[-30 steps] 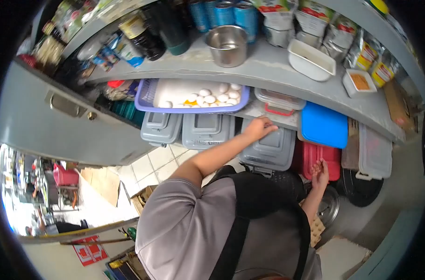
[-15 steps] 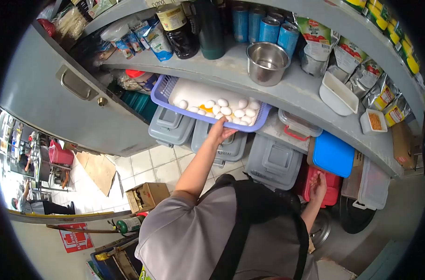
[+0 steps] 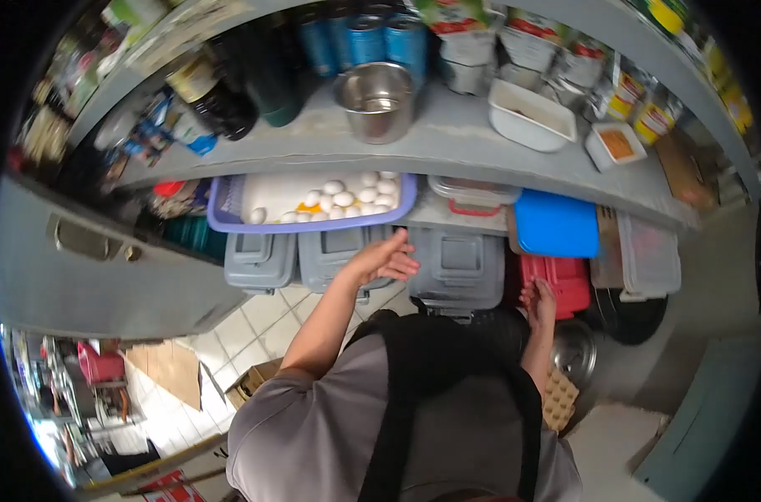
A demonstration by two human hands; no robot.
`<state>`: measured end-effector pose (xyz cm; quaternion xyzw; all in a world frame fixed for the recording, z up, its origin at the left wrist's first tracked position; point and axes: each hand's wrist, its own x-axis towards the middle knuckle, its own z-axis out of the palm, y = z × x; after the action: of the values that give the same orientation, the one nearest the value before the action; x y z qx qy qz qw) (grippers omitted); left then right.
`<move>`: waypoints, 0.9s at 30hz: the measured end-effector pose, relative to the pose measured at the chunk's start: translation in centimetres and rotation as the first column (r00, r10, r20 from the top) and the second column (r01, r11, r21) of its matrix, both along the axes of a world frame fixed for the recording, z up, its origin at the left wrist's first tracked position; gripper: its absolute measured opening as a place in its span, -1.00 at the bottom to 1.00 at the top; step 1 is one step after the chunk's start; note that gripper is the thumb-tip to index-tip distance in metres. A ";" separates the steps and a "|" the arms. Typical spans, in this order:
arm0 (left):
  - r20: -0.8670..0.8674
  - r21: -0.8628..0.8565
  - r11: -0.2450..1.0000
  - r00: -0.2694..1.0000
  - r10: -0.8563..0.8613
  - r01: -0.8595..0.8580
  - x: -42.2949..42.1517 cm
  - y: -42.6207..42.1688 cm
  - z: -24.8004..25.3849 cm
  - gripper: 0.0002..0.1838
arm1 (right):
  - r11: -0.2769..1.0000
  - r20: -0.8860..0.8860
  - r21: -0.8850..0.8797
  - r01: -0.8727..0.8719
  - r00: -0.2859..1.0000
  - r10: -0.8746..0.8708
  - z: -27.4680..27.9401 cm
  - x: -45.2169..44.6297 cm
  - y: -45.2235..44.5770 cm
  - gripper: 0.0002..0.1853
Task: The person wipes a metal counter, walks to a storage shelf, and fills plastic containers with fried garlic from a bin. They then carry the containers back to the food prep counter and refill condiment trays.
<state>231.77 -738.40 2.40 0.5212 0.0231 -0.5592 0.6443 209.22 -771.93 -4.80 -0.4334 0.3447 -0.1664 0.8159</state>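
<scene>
My left hand [image 3: 384, 258] is in front of the lower shelf, apart from the basket, with its fingers stretched out and nothing in them. Just above and left of it, a purple plastic basket [image 3: 314, 224] sits on the lower shelf under the grey ledge. Several white eggs [image 3: 343, 199] lie in it on a white lining, with orange yolk [image 3: 307, 207] spilled among them. My right hand [image 3: 538, 301] is close to a red container [image 3: 568, 280]. Its fingers are curled in, and whatever they may hold is hidden.
Grey lidded bins [image 3: 456, 268] stand below the shelf. A blue lid [image 3: 556, 223] sits above the red container. On the ledge are a steel pot [image 3: 375, 113], a white tub [image 3: 531, 125] and blue cans [image 3: 366, 40]. An egg tray [image 3: 559, 400] lies by my right forearm; a grey door [image 3: 88, 284] is at left.
My left hand has let go of the basket's front rim and drawn back, fingers spread. The basket now sits further under the ledge. My view has turned to the right; my right hand stays low by the red container.
</scene>
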 end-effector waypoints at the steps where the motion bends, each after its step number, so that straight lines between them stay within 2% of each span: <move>1: -0.009 -0.004 0.999 0.999 -0.037 0.037 -0.5 -2.3 0.1 -0.45 | 1.000 0.007 0.004 0.018 1.000 -0.018 -0.2 -0.6 -0.2 -0.77; 2: 0.658 0.101 0.995 0.749 -0.078 0.015 -0.7 -5.2 0.2 -0.47 | 0.999 0.001 0.000 0.049 0.999 -0.049 -0.2 -1.1 -0.6 -0.77; 3: 0.984 0.147 0.987 0.115 -0.139 -0.068 -0.8 -7.7 0.4 -0.48 | 0.998 0.023 0.009 0.057 0.998 -0.057 -0.3 -1.5 -0.7 -0.78; 4: 0.959 0.141 0.979 -0.227 -0.172 -0.145 0.1 -10.1 1.2 -0.50 | 0.998 0.047 0.019 0.064 0.997 -0.065 -0.4 -2.1 -0.7 -0.79; 5: 0.816 0.100 0.972 -0.542 -0.202 -0.213 1.2 -12.1 2.0 -0.51 | 0.996 0.044 0.022 0.090 0.995 -0.091 -0.5 -2.6 -0.5 -0.79; 6: 0.816 0.101 0.977 -0.546 -0.189 -0.188 1.7 -13.4 2.2 -0.51 | 0.994 0.047 0.029 0.108 0.993 -0.109 -0.5 -3.1 -0.5 -0.80; 8: 0.703 0.063 0.981 -0.690 -0.173 -0.182 2.6 -15.8 3.0 -0.73 | 0.991 0.071 0.029 0.128 0.989 -0.130 -0.3 -3.8 -0.7 -0.81; 9: 0.701 0.063 0.984 -0.695 -0.161 -0.164 3.0 -16.6 3.3 -0.73 | 0.989 0.074 0.031 0.147 0.986 -0.149 -0.3 -4.4 -0.8 -0.81; 11: 0.756 0.465 0.880 -0.476 -0.449 -0.092 3.9 -17.1 3.9 -0.76 | 0.982 0.072 0.027 0.187 0.979 -0.188 -0.4 -5.5 -1.0 -0.81; 12: 0.706 0.434 0.897 -0.588 -0.395 -0.081 4.7 -17.0 3.3 -0.60 | 0.979 0.080 0.028 0.202 0.976 -0.204 -0.5 -6.1 -1.1 -0.81; 13: 0.702 0.434 0.898 -0.598 -0.386 -0.071 4.8 -17.0 3.6 -0.60 | 0.976 0.082 0.026 0.218 0.972 -0.220 -0.8 -6.9 -1.3 -0.81; 15: 0.713 0.477 0.873 -0.535 -0.453 -0.104 4.5 -16.7 3.6 -0.65 | 0.969 0.085 0.030 0.246 0.965 -0.248 -1.4 -8.4 -1.7 -0.81; 17: 0.741 0.425 0.902 -0.544 -0.393 -0.073 4.5 -16.7 3.2 -0.69 | 0.958 0.054 0.036 0.285 0.957 -0.287 -2.1 -10.0 -2.2 -0.82; 19: 0.782 0.431 0.883 -0.411 -0.469 -0.187 4.7 -16.9 2.4 -0.70 | 0.954 0.046 0.026 0.298 0.953 -0.299 -2.2 -11.2 -2.7 -0.83; 20: 0.711 0.351 0.899 -0.550 -0.439 -0.263 5.5 -16.7 1.1 -0.72 | 0.950 0.043 0.031 0.310 0.949 -0.311 -2.2 -11.8 -2.8 -0.82; 21: 0.707 0.352 0.898 -0.552 -0.441 -0.265 5.4 -16.8 1.4 -0.72 | 0.948 0.044 0.034 0.316 0.947 -0.317 -2.5 -12.0 -3.3 -0.82; 23: 0.772 0.400 0.905 -0.480 -0.417 -0.143 4.7 -16.5 1.8 -0.73 | 0.951 0.057 0.036 0.308 0.949 -0.309 -2.9 -12.3 -3.8 -0.81; 24: 0.769 0.397 0.904 -0.480 -0.423 -0.160 4.7 -16.4 1.8 -0.73 | 0.948 0.056 0.032 0.318 0.946 -0.319 -2.6 -12.1 -4.0 -0.81; 26: 0.660 0.338 0.934 -0.678 -0.324 -0.117 4.5 -15.8 1.8 -0.69 | 0.944 0.045 0.025 0.328 0.943 -0.329 -2.1 -11.4 -4.4 -0.82; 27: 0.657 0.340 0.931 -0.674 -0.338 -0.135 4.3 -15.6 1.9 -0.69 | 0.950 0.047 0.028 0.310 0.949 -0.311 -2.4 -11.0 -4.5 -0.82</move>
<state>236.08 -753.99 4.34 0.7926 -0.5704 0.1759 0.1249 198.25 -776.46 -7.17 -0.3613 0.3894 -0.3001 0.7923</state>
